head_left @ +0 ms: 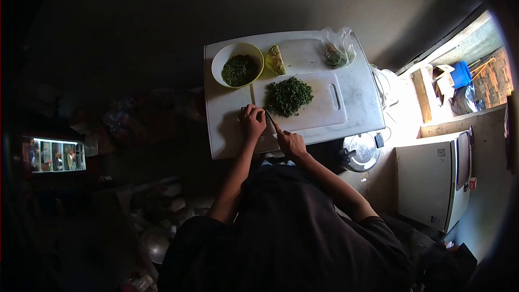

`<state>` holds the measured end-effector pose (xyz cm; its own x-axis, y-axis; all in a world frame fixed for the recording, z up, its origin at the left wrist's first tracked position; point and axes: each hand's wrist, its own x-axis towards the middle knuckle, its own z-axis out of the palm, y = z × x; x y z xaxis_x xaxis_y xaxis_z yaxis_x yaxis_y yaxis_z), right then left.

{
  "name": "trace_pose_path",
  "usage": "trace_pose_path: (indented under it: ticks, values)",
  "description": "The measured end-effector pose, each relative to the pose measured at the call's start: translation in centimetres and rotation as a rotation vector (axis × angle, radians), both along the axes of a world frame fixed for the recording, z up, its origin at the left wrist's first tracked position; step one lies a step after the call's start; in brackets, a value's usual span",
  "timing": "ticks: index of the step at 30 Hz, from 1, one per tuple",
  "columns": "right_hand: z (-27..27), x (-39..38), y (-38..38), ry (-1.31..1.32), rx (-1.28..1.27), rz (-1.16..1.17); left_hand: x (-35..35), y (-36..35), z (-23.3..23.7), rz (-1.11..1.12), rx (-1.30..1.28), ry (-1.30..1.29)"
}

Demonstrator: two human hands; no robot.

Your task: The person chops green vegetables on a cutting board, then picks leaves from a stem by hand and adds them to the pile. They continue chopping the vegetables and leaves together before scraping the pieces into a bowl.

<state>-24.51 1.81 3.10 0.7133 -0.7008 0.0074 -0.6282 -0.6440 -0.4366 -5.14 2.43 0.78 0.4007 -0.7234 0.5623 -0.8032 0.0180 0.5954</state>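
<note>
Desk (358,87): white, small, lit from the right, and carrying all the work. The room to its left is too dark to read.

Cutting board (326,104): white, with a slot handle at its right end, lying flat near the front of the desk. It looks stable. Judgement: it should stay square to the body so the blade travels straight.

Bowl (218,62): behind and to the left of the board, part filled with chopped greens and apart from the cutting zone.

Pile of chopped greens (289,95): on the left half of the board, loosely heaped, just beyond both hands. Judgement: the heap is spread wide. Gathering it into a tighter mound would give a more even cut and keep pieces off the desk.

Plastic bag (338,48): at the back right with some greens inside. A yellow-green wedge (275,59) lies beside the bowl; what it is cannot be told.

Left hand (252,121): fingers curled under, at the board's near-left edge and touching or just beside the blade. Whether it grips anything cannot be told. Judgement: curled knuckles are right here, and the fingertips should stay tucked behind them.

Right hand (291,143): clenched around the handle of the knife (269,116), whose blade angles toward the greens. Judgement: keeping the tip low and rocking the blade suits this work better than lifting it high.
</note>
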Motion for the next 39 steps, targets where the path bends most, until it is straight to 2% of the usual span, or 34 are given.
trace_pose_path:
  ticks: [8,14,16,23,32,35,39]
  values:
    - [-0.4,0.4,-0.8,-0.044,-0.057,-0.012,0.0,-0.1,-0.1,-0.060,-0.002,-0.013]
    - [1.4,0.3,-0.7,-0.075,-0.002,-0.074,-0.1,0.0,-0.2,-0.036,0.011,0.005]
    - [1.7,0.3,-0.7,0.051,0.061,-0.071,-0.1,0.0,-0.4,-0.016,0.012,0.063]
    - [1.3,-0.4,-0.2,0.040,0.048,-0.029,0.1,0.1,-0.8,-0.032,0.012,0.066]
    - [1.2,0.6,-1.0,0.048,0.097,-0.016,-0.1,0.1,-0.4,-0.020,0.001,0.012]
    - [-0.2,1.3,-1.5,-0.005,0.030,-0.006,0.0,0.0,-0.6,-0.021,-0.009,-0.007]
    - [1.0,0.5,-0.5,0.018,0.067,-0.010,-0.1,0.1,0.0,0.002,0.010,-0.061]
